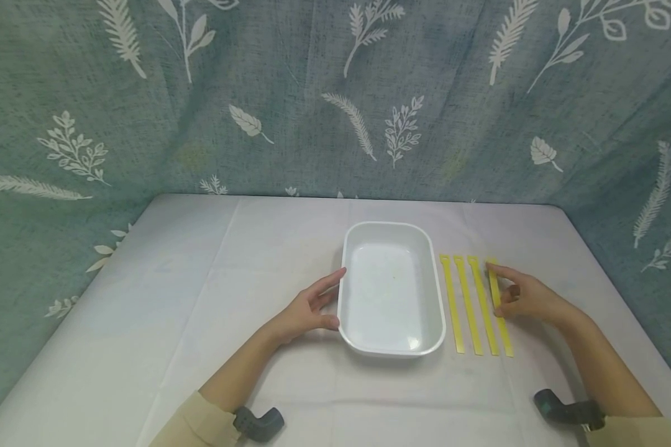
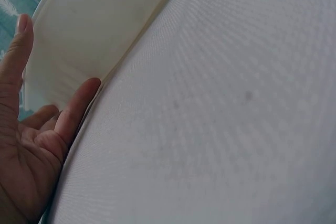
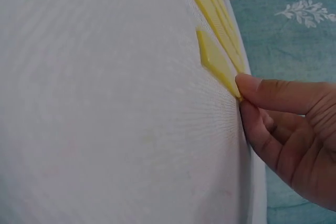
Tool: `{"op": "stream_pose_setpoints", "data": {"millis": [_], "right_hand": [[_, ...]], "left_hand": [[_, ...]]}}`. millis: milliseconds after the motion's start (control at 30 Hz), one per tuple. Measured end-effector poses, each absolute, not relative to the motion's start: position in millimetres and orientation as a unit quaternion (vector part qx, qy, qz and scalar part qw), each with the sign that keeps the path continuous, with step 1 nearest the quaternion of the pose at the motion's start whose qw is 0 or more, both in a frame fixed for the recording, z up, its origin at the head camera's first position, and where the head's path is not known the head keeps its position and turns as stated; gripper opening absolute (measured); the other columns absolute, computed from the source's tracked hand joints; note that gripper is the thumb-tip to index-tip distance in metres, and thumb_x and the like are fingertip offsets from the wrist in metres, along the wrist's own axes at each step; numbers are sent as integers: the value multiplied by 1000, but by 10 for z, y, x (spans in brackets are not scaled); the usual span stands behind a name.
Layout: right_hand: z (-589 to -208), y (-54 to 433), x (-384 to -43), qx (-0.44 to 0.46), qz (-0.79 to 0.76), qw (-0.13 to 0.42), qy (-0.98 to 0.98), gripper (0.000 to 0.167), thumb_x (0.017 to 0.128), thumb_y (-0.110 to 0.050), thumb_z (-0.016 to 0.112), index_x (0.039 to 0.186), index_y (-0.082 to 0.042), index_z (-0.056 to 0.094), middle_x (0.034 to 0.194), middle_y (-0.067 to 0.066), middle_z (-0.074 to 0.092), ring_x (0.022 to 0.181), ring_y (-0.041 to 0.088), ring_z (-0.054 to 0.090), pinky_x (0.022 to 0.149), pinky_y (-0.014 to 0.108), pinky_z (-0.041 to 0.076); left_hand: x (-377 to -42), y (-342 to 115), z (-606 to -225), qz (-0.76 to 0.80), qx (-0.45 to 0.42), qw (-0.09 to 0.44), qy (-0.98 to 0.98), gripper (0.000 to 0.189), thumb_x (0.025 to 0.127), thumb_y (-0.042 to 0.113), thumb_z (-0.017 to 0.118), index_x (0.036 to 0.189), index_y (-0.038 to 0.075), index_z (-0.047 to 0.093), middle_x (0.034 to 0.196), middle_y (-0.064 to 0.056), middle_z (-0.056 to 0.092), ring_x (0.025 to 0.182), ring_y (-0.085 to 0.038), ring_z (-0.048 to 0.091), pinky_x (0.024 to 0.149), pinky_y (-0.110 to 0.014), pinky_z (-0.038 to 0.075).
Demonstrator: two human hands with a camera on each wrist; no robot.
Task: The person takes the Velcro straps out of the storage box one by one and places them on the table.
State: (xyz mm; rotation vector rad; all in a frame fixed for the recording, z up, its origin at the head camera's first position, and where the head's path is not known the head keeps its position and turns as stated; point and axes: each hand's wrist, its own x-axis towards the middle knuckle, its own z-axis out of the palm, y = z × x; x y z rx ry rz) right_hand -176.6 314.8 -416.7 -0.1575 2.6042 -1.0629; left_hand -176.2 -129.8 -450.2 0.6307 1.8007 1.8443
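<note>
A white rectangular tray (image 1: 391, 351) stands on the table. At its left side, my left hand (image 1: 307, 312) touches the rim and outer wall with spread, fairly straight fingers; the left wrist view shows the fingers (image 2: 79, 106) along that wall. Several thin yellow strips (image 1: 451, 307), each with a wider far end, lie side by side to the right of the tray. My right hand (image 1: 528, 299) grips the rightmost yellow strip (image 1: 504, 335) along its edges. In the right wrist view, the thumb and a finger close about this strip (image 3: 212, 59), partly hiding it.
A white cloth (image 1: 257, 248) covers the table. Behind and beside it hangs a blue-green curtain (image 1: 291, 124) with white leaf prints. Dark curved devices sit on the left wrist (image 1: 260, 426) and the right wrist (image 1: 567, 410).
</note>
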Motion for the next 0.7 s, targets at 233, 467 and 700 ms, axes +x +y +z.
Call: {"op": "stream_pose_setpoints", "data": {"millis": [233,467,700], "right_hand": [[-4165,3134,-1748,-44,-315,135,938,84,67,-14,83,137,9,41,120,23,39,88,26,46,64,25,42],[-4151,3173,-1733,-56,-307,135,940,84,68,-21,84,135,7,44,117,26,41,87,27,41,66,27,40],[-4149,3203,-1765,-65,-314,147,936,79,69,-22,84,134,5,47,116,30,42,84,24,42,65,27,41]], "left_hand": [[-1760,-1291,-4499,673,229,241,661,101,67,35,84,150,25,27,159,0,11,144,-32,16,103,-36,42],[-1757,-1293,-4484,672,233,244,659,102,68,35,83,151,22,25,159,-1,10,144,-32,16,103,-36,42],[-1758,-1290,-4474,670,236,245,659,105,68,35,82,152,18,22,159,-2,11,144,-33,17,102,-35,43]]}}
